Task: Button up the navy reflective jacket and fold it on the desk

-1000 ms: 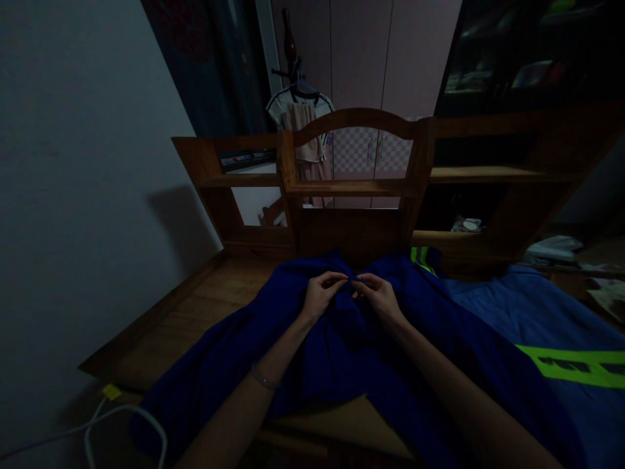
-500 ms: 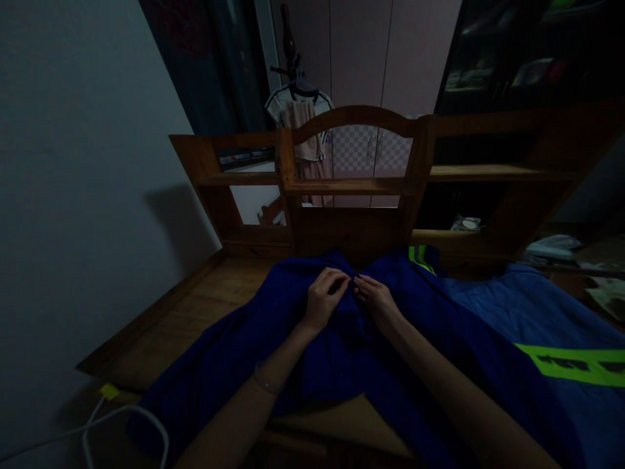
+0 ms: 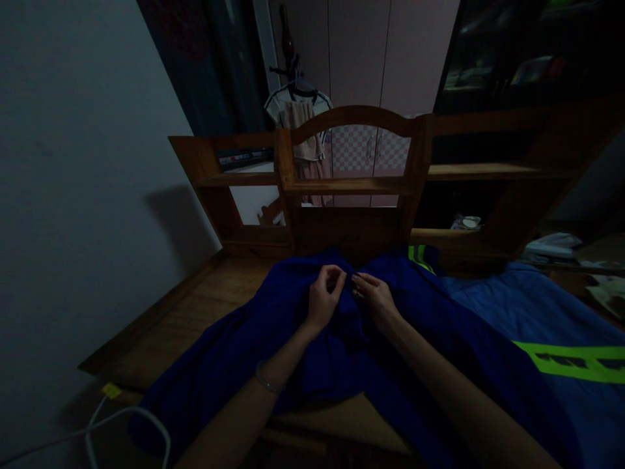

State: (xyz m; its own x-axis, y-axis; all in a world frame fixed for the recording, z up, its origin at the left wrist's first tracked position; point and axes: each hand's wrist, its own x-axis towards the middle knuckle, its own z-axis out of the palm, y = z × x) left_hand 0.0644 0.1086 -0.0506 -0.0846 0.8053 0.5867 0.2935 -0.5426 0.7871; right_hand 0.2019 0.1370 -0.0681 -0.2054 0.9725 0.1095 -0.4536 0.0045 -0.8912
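Observation:
A dark blue jacket [image 3: 234, 339] lies spread over the wooden desk, its sleeves reaching out to both sides. Near the top middle of the garment, my left hand [image 3: 325, 296] pinches the cloth's edge between thumb and forefinger. Just to its right, my right hand [image 3: 375, 296] is closed in a pinch on the facing edge. A small gap separates the fingertips of the two hands. Whether a button or other fastener sits in the fingers is too dark to tell. A yellow-green reflective stripe [image 3: 420, 257] shows on the jacket's far right part.
A lighter blue garment with a yellow-green band [image 3: 576, 361] lies at the right. Behind the desk top [image 3: 195, 312] rises a wooden shelf unit [image 3: 351, 189]. A white cable [image 3: 129, 410] with a yellow tag loops at the lower left, near the wall [image 3: 88, 195].
My left hand has shifted slightly left and up, so the gap between the fingertips is a little wider. My right hand has hardly moved.

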